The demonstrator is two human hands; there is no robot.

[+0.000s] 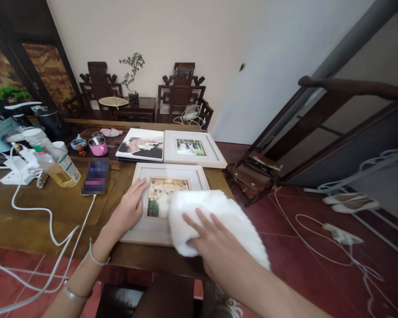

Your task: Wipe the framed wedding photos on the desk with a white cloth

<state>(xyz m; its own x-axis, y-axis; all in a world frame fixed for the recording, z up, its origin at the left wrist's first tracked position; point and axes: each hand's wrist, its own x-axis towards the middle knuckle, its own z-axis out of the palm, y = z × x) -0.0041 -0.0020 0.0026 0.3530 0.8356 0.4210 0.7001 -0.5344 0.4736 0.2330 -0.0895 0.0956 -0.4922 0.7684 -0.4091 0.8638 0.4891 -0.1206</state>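
Observation:
A light-wood picture frame (139, 234) with a wide pale mat and a small photo lies flat near the table's front edge. My left hand (131, 205) grips its left side, fingers closed over the border. Over the right part of the frame is a fluffy white cloth (215, 203), which hides that side and hangs past the table's edge. My right hand (212, 238) presses down on the cloth, its fingers somewhat spread and the thumb tucked into a fold. Just behind lies a second picture frame (215, 152), beside a photo album (142, 150) with people on its cover.
At the left stand a bottle of yellowish liquid (66, 170), a pink cup (98, 147), a black kettle (49, 121) and a charging phone (95, 176) with a white cable. A dark wooden chair (268, 145) with a brown bag (255, 174) stands right of the table (66, 221).

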